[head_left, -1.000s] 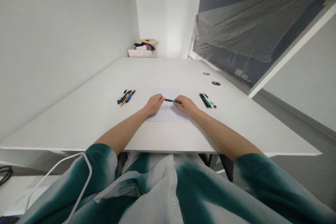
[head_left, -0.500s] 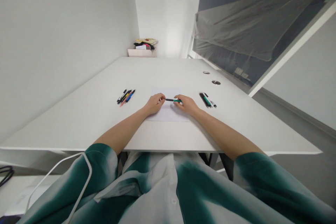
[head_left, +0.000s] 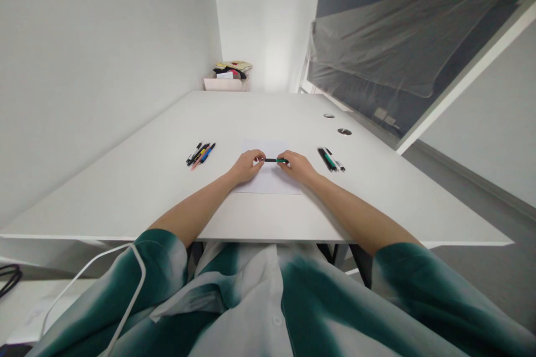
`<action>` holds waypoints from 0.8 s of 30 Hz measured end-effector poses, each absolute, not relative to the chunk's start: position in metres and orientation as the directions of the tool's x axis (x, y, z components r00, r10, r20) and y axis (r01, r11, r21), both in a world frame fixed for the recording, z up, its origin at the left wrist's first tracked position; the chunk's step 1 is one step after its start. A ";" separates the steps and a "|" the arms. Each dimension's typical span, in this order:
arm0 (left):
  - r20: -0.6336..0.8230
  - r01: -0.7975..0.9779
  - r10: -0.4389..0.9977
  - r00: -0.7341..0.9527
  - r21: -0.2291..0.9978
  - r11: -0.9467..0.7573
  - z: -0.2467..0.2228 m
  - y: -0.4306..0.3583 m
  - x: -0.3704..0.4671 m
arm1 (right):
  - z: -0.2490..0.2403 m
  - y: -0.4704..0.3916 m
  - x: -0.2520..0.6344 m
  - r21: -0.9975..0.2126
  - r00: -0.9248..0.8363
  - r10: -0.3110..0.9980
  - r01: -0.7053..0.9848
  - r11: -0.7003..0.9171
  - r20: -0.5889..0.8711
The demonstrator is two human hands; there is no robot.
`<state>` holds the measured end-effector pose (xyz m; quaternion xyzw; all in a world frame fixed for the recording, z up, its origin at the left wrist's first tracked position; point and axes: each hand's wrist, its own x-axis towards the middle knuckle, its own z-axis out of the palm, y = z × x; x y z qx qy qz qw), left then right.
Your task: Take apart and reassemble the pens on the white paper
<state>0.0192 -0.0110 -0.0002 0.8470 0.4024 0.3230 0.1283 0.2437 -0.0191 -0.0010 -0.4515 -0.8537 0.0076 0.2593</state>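
Observation:
A black and green pen lies level between my two hands, just above a white sheet of paper. My left hand pinches its black end with thumb and fingers. At the green end, my right hand has its fingers closed around the barrel. Both wrists rest close to the paper's sides. Left of the paper lies a group of pens in black, yellow, orange and blue. A second group of pens, black, green and white, lies on the right.
The white table stretches away to a pale box with folded items at its far end. Two round metal inserts sit near the right edge. A dark panel under plastic film leans at right. A white cable hangs by my left sleeve.
The pen has levelled out between my hands, and its green end sits deeper in my right fingers. My left fingers have shifted slightly at the black end.

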 end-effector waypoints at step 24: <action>0.379 0.524 0.851 0.365 0.671 -0.524 -0.001 -0.005 0.020 | 0.001 -0.025 0.240 -0.218 -0.475 0.804 0.795 0.566 0.358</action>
